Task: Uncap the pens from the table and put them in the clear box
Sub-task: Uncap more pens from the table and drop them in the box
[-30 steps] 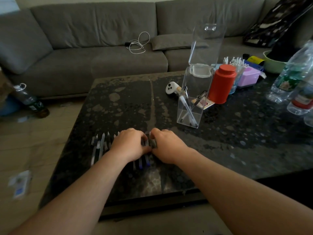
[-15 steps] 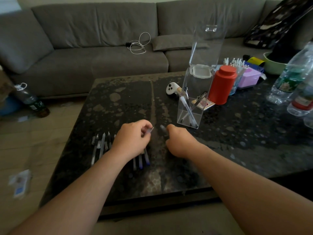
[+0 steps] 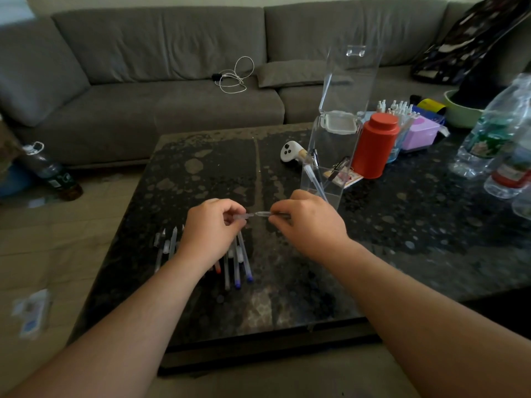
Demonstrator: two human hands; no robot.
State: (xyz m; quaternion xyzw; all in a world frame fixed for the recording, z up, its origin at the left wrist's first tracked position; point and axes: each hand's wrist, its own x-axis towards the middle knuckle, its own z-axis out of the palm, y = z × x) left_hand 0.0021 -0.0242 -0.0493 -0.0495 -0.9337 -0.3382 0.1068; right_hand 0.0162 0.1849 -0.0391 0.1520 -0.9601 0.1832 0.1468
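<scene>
I hold my left hand [image 3: 212,225] and my right hand [image 3: 309,224] above the dark stone table [image 3: 402,239], facing each other. The right hand grips a pen [image 3: 265,214] with its pointed tip aimed left. The left hand pinches a translucent cap [image 3: 244,216], a small gap away from that tip. A row of capped pens [image 3: 237,264] lies on the table under and to the left of my left hand. The tall clear box [image 3: 321,179] stands just behind my right hand. Its lid [image 3: 350,79] is swung up, and a few pens lean inside.
A red canister [image 3: 373,145], a white controller [image 3: 290,150] and a purple box [image 3: 419,133] stand behind the clear box. Plastic water bottles [image 3: 494,130] crowd the table's right side. A grey couch [image 3: 172,104] runs along the back. A bottle [image 3: 51,173] lies on the floor at left.
Both hands lifted from the pen row with one pen. They pulled apart, so the cap came off, and now sit higher and closer together.
</scene>
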